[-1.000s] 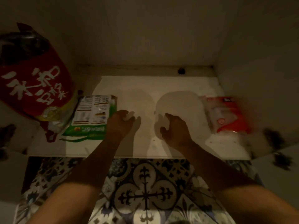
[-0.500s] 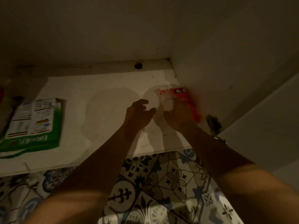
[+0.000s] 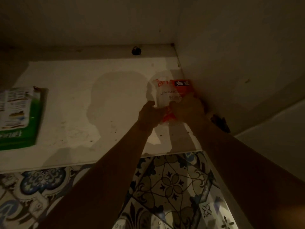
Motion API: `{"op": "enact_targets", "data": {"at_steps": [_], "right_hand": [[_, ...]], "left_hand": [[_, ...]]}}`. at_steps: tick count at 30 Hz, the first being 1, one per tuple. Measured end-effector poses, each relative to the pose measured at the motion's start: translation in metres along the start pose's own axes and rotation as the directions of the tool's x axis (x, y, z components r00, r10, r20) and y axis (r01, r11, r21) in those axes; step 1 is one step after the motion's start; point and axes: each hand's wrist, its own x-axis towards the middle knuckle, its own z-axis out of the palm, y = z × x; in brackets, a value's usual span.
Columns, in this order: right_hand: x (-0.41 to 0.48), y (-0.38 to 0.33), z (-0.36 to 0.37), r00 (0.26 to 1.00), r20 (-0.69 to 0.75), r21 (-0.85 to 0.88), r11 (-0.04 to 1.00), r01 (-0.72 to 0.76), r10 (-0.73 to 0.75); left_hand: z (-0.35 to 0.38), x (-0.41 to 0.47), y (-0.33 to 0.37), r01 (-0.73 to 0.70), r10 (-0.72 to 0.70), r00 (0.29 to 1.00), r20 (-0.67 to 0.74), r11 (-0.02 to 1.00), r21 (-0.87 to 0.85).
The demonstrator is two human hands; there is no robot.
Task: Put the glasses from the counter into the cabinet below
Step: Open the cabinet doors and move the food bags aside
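Against cabinet wall (image 3: 231, 71), both hands (dim) on red-and-clear packet (image 3: 166, 93)

The cabinet floor (image 3: 102, 96) shows off-white, speckled with small dark spots; the packet (image 3: 171, 95) at the right is clear plastic with a red-orange panel and white characters, plus dark lettering; the box (image 3: 18, 118) at far left is bright green with a white printed label; the floor tiles (image 3: 173, 184) carry blue, black and white floral scrollwork; a black knob-like dot (image 3: 136, 50) marks the back edge.
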Motion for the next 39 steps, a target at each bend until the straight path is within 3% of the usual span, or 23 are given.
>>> {"op": "enact_targets", "data": {"at_steps": [5,9,14,17,23,33,39], "right_hand": [[0.006,0.004,-0.002,0.998,0.037,0.172,0.984,-0.051,0.045],[0.000,0.007,-0.007,0.999,0.030,0.258,0.966,-0.020,0.013],[-0.024,0.004,-0.019,0.998,-0.051,0.325,0.944,0.058,-0.044],[-0.041,0.002,-0.022,0.994,-0.069,0.475,0.873,0.112,-0.089],[-0.093,-0.027,-0.020,0.993,0.090,0.752,0.658,-0.021,-0.072],[-0.165,-0.085,-0.002,0.923,0.165,0.867,0.497,0.033,-0.349],[-0.194,-0.126,0.026,0.917,0.163,0.814,0.574,0.082,-0.363]], "left_hand": [[-0.002,-0.004,0.000,0.058,-0.044,0.996,0.073,0.977,-0.203],[-0.007,-0.011,0.000,0.030,-0.015,0.993,0.121,0.991,-0.130],[-0.022,-0.037,0.006,0.087,-0.061,0.994,0.088,0.936,-0.340],[-0.033,-0.064,0.015,0.027,0.002,0.997,0.080,0.931,-0.364],[-0.083,-0.115,0.033,-0.095,0.083,0.995,-0.052,0.943,-0.318],[-0.197,-0.156,0.027,-0.267,0.248,0.963,-0.106,0.930,-0.253],[-0.247,-0.169,0.007,-0.304,0.269,0.951,-0.152,0.904,-0.300]]}}
